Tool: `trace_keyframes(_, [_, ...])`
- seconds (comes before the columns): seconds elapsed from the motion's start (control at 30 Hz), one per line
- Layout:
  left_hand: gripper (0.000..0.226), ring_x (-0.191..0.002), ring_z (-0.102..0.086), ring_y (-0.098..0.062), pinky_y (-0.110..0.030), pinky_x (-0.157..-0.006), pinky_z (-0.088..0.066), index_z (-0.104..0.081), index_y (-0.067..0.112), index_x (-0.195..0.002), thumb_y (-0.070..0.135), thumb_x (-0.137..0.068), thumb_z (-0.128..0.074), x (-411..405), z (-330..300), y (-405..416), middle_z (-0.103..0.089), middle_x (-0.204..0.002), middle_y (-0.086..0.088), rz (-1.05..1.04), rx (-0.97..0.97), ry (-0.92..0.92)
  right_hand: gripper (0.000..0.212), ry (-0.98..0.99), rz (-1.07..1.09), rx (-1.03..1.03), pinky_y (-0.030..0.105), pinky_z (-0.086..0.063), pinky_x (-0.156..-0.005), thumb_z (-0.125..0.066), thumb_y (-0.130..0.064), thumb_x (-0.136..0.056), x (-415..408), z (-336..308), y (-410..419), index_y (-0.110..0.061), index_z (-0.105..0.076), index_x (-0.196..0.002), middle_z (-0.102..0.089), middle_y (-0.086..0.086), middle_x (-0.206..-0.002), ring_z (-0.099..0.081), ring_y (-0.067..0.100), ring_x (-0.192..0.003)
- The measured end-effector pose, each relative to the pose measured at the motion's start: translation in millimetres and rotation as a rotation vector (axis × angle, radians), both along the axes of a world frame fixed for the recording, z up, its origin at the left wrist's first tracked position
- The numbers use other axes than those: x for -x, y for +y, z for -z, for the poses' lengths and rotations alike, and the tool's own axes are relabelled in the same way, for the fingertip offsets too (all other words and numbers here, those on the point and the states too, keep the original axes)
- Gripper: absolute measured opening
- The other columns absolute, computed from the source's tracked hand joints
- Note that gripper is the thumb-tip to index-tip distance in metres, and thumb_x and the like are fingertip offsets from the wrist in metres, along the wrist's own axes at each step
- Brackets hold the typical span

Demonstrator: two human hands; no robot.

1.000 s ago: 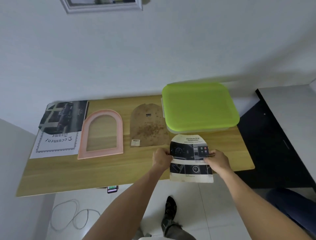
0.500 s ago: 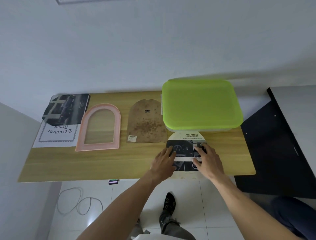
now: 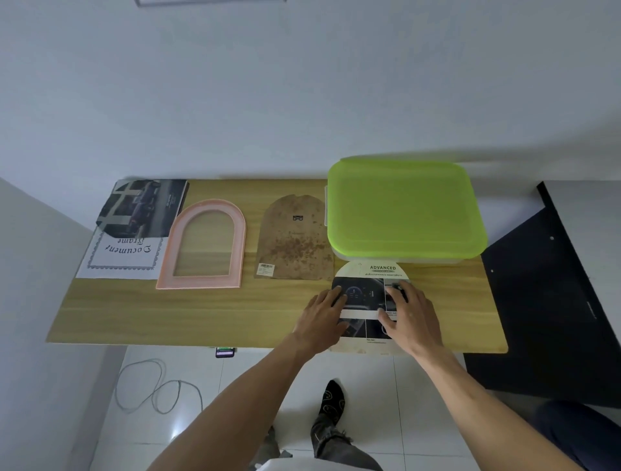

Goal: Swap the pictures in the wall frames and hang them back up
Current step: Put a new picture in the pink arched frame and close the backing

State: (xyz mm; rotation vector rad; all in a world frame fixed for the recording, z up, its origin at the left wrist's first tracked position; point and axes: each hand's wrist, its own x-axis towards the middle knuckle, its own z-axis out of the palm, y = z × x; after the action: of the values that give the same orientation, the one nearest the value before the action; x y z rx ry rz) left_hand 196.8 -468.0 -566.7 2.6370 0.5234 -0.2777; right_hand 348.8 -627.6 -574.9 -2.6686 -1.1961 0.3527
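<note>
At the near right of the wooden table (image 3: 201,319), both hands lie flat on an arch-topped printed picture (image 3: 366,302). The left hand (image 3: 324,314) presses its left side and the right hand (image 3: 408,314) its right side, fingers spread and fairly straight, gripping nothing; the aim is probably to hold the sheet flat. Its lower edge hangs just over the table's front edge, and its top almost meets a green-lidded container (image 3: 403,208). Left of the picture lies the brown arched backing board (image 3: 292,242), hanger side up, then the empty pink arched frame (image 3: 205,243), its parts laid out apart, seemingly ready for reassembly. Furthest left, a dark picture (image 3: 144,208) overlaps a document-frame insert sheet (image 3: 124,259). A second frame's edge (image 3: 208,2) shows on the wall above.
</note>
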Motion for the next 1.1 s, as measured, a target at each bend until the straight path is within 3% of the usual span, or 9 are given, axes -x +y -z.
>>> trace_keyframes(0.13, [0.055, -0.135, -0.038, -0.027, -0.036, -0.112, -0.031, -0.043, 0.008, -0.14, 0.038, -0.096, -0.053, 14.7, -10.6, 19.2, -0.043, -0.147, -0.008, -0.076, -0.012, -0.077, 0.048, 0.019, -0.061, -0.084, 0.042, -0.053, -0.092, -0.072, -0.036, -0.084, 7.6, -13.0, 23.6, -0.008, -0.065, -0.123, -0.062, 0.011, -0.127, -0.061, 0.03, -0.114])
trace_keyframes(0.27, [0.05, -0.123, -0.049, -0.024, -0.037, -0.1, -0.042, -0.048, 0.012, -0.134, 0.043, -0.095, -0.052, 37.6, -23.1, 55.8, -0.05, -0.137, -0.003, -0.214, -0.021, -0.068, 0.051, 0.117, -0.145, -0.111, 0.038, -0.047, -0.1, -0.065, -0.041, -0.09, 26.6, -34.4, 70.9, -0.01, -0.059, -0.13, -0.058, 0.007, -0.132, -0.055, 0.025, -0.122])
trace_keyframes(0.4, [0.054, -0.12, -0.052, -0.027, -0.039, -0.095, -0.044, -0.048, 0.012, -0.135, 0.044, -0.092, -0.055, 69.0, -38.2, 107.2, -0.052, -0.135, -0.005, -0.338, -0.042, -0.065, 0.054, 0.18, -0.232, -0.105, 0.036, -0.045, -0.102, -0.057, -0.047, -0.094, 49.6, -54.1, 128.2, -0.016, -0.051, -0.138, -0.051, 0.003, -0.14, -0.052, 0.023, -0.126])
trace_keyframes(0.63, [0.053, -0.122, -0.05, -0.025, -0.039, -0.098, -0.043, -0.05, 0.009, -0.134, 0.043, -0.093, -0.054, 138.8, -56.2, 208.9, -0.053, -0.133, -0.006, -0.506, -0.075, -0.091, 0.054, 0.175, -0.269, -0.117, 0.039, -0.051, -0.091, -0.053, -0.057, -0.092, 96.6, -72.9, 240.6, -0.022, -0.052, -0.133, -0.055, 0.0, -0.131, -0.058, 0.024, -0.111])
trace_keyframes(0.73, [0.054, -0.121, -0.051, -0.024, -0.039, -0.098, -0.044, -0.049, 0.009, -0.135, 0.044, -0.094, -0.053, 172.4, -57.1, 255.6, -0.052, -0.135, -0.005, -0.572, -0.088, -0.079, 0.057, 0.184, -0.284, -0.088, 0.037, -0.055, -0.083, -0.048, -0.063, -0.091, 123.8, -75.9, 289.2, -0.028, -0.048, -0.136, -0.051, -0.005, -0.137, -0.065, 0.019, -0.098])
trace_keyframes(0.9, [0.051, -0.121, -0.05, -0.025, -0.039, -0.098, -0.045, -0.051, 0.007, -0.132, 0.042, -0.095, -0.052, 221.0, -44.2, 338.5, -0.052, -0.134, -0.008, -0.675, -0.087, -0.039, 0.056, 0.175, -0.38, -0.07, 0.033, -0.047, -0.102, -0.052, -0.053, -0.095, 172.1, -67.4, 373.9, -0.02, -0.047, -0.14, -0.046, 0.0, -0.145, -0.049, 0.018, -0.129])
trace_keyframes(1.1, [0.058, -0.141, -0.031, -0.028, -0.041, -0.113, -0.03, -0.039, 0.008, -0.143, 0.036, -0.095, -0.055, 255.9, -26.8, 415.9, -0.032, -0.154, -0.01, -0.676, -0.096, 0.022, 0.056, 0.157, -0.429, -0.005, 0.038, -0.04, -0.111, -0.055, -0.046, -0.096, 225.9, -50.2, 460.4, -0.016, -0.047, -0.143, -0.044, 0.002, -0.151, -0.045, 0.021, -0.135])
